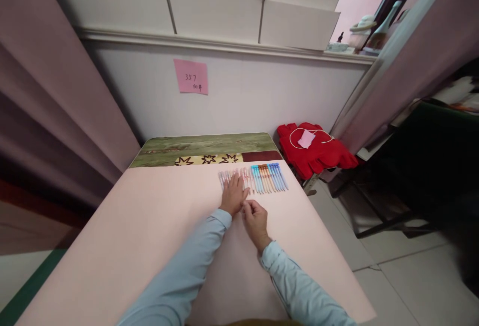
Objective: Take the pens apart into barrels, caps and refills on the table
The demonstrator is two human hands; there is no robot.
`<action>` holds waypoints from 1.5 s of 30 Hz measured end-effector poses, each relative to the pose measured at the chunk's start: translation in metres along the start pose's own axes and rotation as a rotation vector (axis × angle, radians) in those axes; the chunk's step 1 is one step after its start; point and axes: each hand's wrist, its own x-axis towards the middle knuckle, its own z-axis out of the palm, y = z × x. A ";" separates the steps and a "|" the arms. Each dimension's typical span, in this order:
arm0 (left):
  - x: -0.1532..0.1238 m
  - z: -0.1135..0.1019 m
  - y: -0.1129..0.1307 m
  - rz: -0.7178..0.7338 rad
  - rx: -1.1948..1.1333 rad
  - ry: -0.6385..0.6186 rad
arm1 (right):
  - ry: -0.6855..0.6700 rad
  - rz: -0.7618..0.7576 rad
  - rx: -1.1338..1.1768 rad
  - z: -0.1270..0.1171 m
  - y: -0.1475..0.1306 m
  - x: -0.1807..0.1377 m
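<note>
At the frame's centre, the left hand [233,195] lies on pale pens [246,177] upon the counter [164,211], fingers slightly spread. Just below, the right hand's [256,218] fingers are pressed together; whether pinching something, I cannot tell.

The left hand [232,196] lies spread over pale pens [226,177]; the right hand [257,220], loosely curled, is just beside it. Blue and brown pens [265,177] continue the row rightward across the table [149,236].
</note>
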 end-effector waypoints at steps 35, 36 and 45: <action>-0.018 -0.017 -0.030 -0.302 -0.103 0.156 | 0.017 0.044 -0.048 0.001 -0.001 -0.002; -0.021 -0.017 -0.030 -0.315 -0.103 0.176 | 0.017 0.034 -0.071 0.000 -0.001 0.000; -0.021 -0.015 -0.034 -0.252 -0.245 0.188 | 0.000 0.006 -0.647 -0.003 -0.007 0.045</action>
